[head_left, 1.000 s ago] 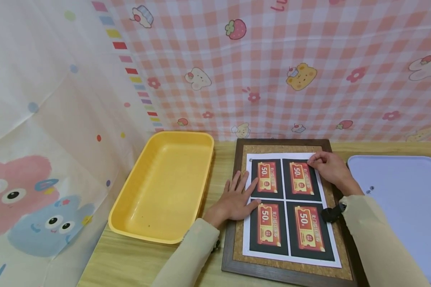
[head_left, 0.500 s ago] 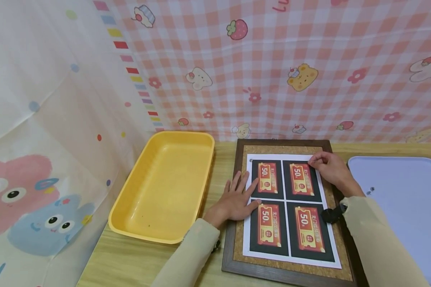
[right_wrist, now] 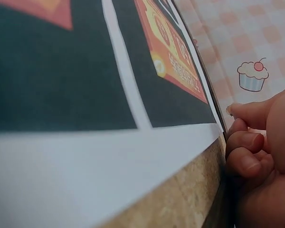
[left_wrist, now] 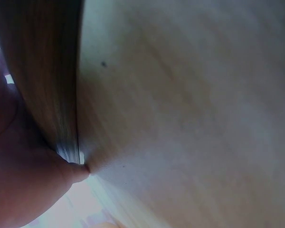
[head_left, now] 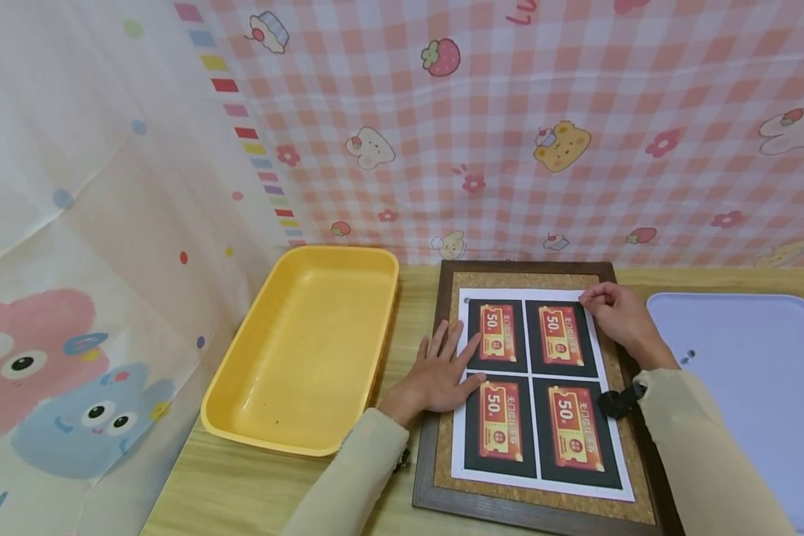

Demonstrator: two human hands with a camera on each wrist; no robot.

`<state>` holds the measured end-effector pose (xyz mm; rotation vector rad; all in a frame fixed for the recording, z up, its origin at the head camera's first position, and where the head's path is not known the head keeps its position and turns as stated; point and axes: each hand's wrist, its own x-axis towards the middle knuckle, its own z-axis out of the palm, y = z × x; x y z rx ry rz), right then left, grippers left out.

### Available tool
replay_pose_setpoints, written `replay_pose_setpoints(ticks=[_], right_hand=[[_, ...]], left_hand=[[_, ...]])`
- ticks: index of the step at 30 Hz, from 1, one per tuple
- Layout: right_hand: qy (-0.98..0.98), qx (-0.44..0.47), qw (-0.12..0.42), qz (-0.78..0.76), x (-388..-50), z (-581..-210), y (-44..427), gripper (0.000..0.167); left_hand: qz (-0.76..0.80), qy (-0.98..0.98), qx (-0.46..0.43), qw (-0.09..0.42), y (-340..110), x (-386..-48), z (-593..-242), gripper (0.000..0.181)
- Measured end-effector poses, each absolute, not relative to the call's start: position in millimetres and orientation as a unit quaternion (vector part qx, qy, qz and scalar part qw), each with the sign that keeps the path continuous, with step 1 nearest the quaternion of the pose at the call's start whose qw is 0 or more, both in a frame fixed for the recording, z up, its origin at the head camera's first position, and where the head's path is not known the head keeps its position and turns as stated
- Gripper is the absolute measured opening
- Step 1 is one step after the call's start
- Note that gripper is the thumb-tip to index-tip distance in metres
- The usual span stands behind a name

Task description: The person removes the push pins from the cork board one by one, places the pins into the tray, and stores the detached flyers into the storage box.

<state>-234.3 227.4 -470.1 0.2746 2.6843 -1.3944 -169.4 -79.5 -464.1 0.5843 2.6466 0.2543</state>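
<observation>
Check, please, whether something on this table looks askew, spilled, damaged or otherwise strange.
Nothing visible looks spilled or damaged. Slightly odd: in the head view, the red coupons on the white sheet appear sideways, each "50" turned on its side. Also, a dark speck shows inside the yellow tray; it is too small to identify.

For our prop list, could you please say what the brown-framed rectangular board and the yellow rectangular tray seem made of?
Brown-framed rectangular board: speckled matte tan surface, apparently cork; streaky dark frame, possibly wood. Yellow rectangular tray: probably moulded plastic, given its soft sheen and rounded rim.
</observation>
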Motion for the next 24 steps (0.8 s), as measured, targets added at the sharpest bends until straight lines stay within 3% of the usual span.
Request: replay_pose_setpoints(ticks=[24], right_hand=[[0.873, 0.073, 0.045, -0.479, -220.6, -455.6, 237.4, 0.035]], left_hand=[[0.09, 0.951, 0.211, 0.208, -79.7, -170.4, -467.8, 0.069]])
